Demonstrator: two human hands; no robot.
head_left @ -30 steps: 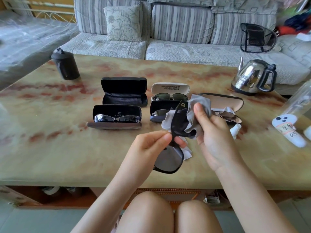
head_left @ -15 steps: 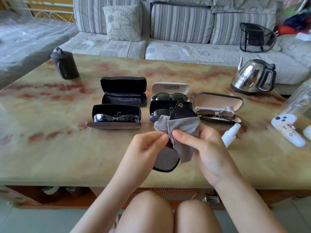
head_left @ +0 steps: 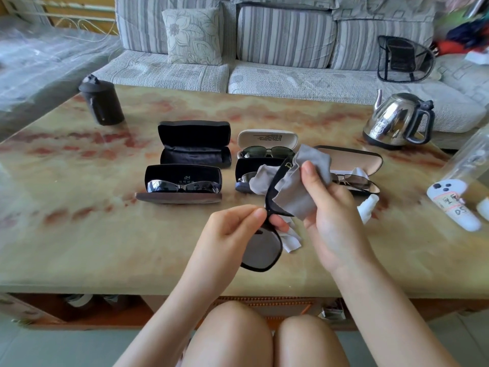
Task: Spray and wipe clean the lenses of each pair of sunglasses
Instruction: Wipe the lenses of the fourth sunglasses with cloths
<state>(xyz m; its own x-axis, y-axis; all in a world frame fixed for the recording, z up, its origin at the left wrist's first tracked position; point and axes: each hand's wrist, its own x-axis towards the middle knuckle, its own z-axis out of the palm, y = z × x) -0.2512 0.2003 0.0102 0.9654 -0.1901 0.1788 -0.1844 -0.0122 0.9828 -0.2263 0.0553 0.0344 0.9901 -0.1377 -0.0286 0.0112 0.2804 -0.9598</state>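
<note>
The left hand (head_left: 232, 229) pinches the black sunglasses (head_left: 260, 250) at the middle of the frame, between thumb and forefinger, with the other fingers curled beneath. The pair is held above the table (head_left: 79, 234), in front of the person's knees. Its long axis runs nearly upright and leans a little to the right at the top. One lens hangs below the left thumb, toward the person. The other rises above that hand and is mostly hidden.

The right hand (head_left: 330, 221) grips a grey cloth (head_left: 293, 192) folded over that upper lens, with the thumb on the near face and the fingers curled behind. The two hands are close together, almost touching at the frame. A folded temple arm with a small gold mark stands up past the right thumb and points away from the person.

Just to the right of the right hand a white spray bottle (head_left: 367, 207) lies on the table. Beyond the right hand's fingers an open tan case (head_left: 349, 160) holds a metal-framed pair. Beyond the left hand stand a white case (head_left: 267, 139) and a dark case (head_left: 251, 165), each holding a pair. Farther to the left of that hand sit an empty black case (head_left: 194, 144) and a black case with mirrored glasses (head_left: 182, 184). A steel kettle (head_left: 397, 120) stands well off to the right.
</note>
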